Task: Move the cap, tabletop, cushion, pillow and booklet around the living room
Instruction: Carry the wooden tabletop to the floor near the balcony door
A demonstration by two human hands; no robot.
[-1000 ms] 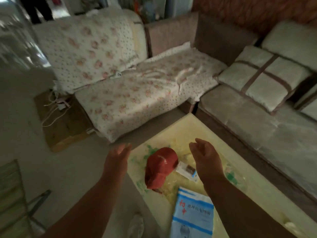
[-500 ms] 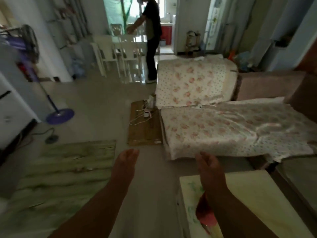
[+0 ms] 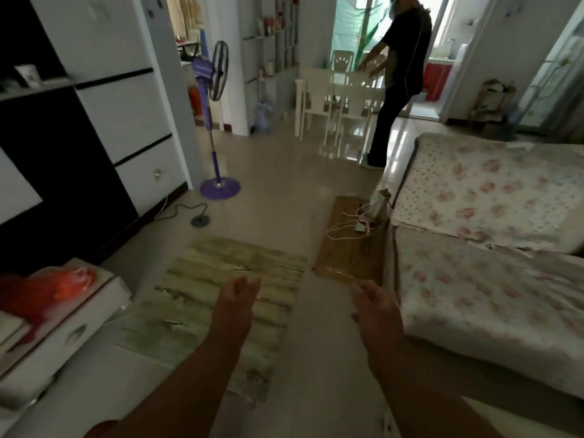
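View has swung left off the bench; left hand [image 3: 235, 300] and right hand [image 3: 374, 306] empty, fingers relaxed, over green slatted tabletop [image 3: 218, 298] on floor: likely next pick.

— What is cut off by the edges?
— The sofa [image 3: 493, 279] is clipped at the right edge, the low cabinet [image 3: 57, 330] at the left.
— And blurred?
— The red item [image 3: 47, 289] on the cabinet cannot be identified; shelf contents [image 3: 271, 23] are too small to tell.

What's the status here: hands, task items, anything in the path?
Left hand open, empty. Right hand open, empty. No cap or booklet in view; green slab lies on floor ahead. Fan and another person stand beyond.
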